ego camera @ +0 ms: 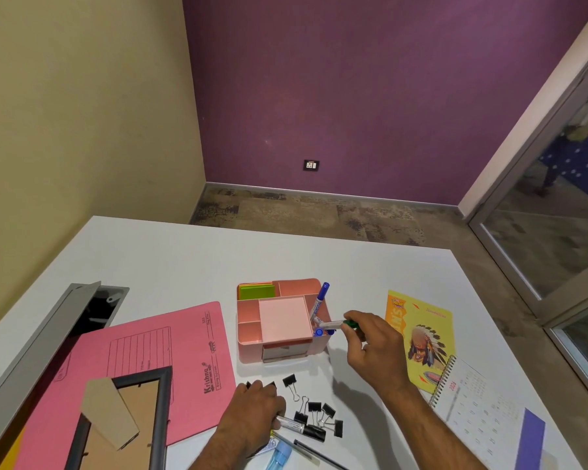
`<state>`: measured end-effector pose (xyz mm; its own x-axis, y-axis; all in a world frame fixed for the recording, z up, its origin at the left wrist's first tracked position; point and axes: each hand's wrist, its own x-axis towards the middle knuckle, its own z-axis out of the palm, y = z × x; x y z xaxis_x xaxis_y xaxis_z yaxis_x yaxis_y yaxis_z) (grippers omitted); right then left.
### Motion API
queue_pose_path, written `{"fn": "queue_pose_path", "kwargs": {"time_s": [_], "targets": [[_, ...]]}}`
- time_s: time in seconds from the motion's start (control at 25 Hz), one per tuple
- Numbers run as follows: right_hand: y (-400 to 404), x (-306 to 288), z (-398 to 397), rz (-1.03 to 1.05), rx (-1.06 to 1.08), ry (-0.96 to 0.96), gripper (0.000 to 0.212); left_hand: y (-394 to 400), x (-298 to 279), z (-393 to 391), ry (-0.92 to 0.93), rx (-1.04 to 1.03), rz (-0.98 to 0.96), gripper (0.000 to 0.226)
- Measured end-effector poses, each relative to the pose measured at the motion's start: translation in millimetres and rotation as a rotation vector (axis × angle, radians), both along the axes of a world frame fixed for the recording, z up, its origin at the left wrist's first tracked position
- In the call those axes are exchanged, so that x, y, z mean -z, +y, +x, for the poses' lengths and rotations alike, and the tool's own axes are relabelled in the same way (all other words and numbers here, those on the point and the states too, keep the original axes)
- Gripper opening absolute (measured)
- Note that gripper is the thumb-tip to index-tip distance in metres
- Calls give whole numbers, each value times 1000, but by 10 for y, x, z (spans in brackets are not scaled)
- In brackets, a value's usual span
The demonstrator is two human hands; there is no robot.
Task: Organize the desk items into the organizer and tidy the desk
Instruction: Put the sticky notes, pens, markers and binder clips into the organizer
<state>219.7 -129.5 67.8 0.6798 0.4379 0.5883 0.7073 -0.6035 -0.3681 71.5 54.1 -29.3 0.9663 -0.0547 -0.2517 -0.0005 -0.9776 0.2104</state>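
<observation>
Your right hand (375, 347) pinches a green-capped marker (338, 324) between thumb and fingertips, its white barrel reaching leftward from the fingers over the right compartment of the pink organizer (252, 334); just past the marker's tip a blue marker (319, 300) stands tilted in that same compartment, with printing on its barrel too small to read; a second blue cap (319, 332) shows low in the compartment, just beside your fingertips. A pale pink note pad (285, 319) fills the organizer's middle and green notes (257, 291) sit in its far left corner, well beyond your fingers.

Your left hand (252, 415) curls around a black-capped marker (302, 429) lying on the desk (184, 259); its cap end juts out to the right of your fingers; the barrel's label is not legible. Black binder clips (316, 413) lie scattered just right of those fingers, some touching the marker; a light blue tube (279, 454) and a dark pen (316, 452) lie near your wrist.

Left of your left hand the pink folder (170, 351) reads "Krishna" near its edge, with smaller print beneath that I cannot tell; a dark picture frame (160, 401) rests face down on it. Right of your right hand lies a yellow notebook (421, 334), partly hidden title ending "N'S"; beside it a spiral calendar (472, 408) marked "2024".
</observation>
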Motion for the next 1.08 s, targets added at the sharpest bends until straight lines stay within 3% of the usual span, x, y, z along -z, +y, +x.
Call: {"fn": "queue_pose_path", "kwargs": {"time_s": [0.32, 0.52, 0.76, 0.84, 0.92, 1.0, 1.08], "targets": [[168, -148, 160, -241, -99, 7, 22, 4, 5, 4, -8, -11, -34, 23], [223, 79, 150, -569, -100, 218, 30, 8, -9, 0, -34, -49, -101, 21], [106, 402, 135, -596, -21, 256, 56, -26, -81, 30, -157, -209, -309, 16], [99, 350, 64, -428, 4, 374, 56, -69, -130, 61, -214, -270, -392, 14], [44, 278, -28, -113, 40, 492, 54, -129, -189, 107, -257, -340, -465, 9], [-18, 212, -137, 173, -20, 590, 37, -179, -229, 161, -283, -399, -559, 6], [-17, 171, -254, 269, -104, 692, 25, -232, -239, 204, -301, -422, -638, 8]]}}
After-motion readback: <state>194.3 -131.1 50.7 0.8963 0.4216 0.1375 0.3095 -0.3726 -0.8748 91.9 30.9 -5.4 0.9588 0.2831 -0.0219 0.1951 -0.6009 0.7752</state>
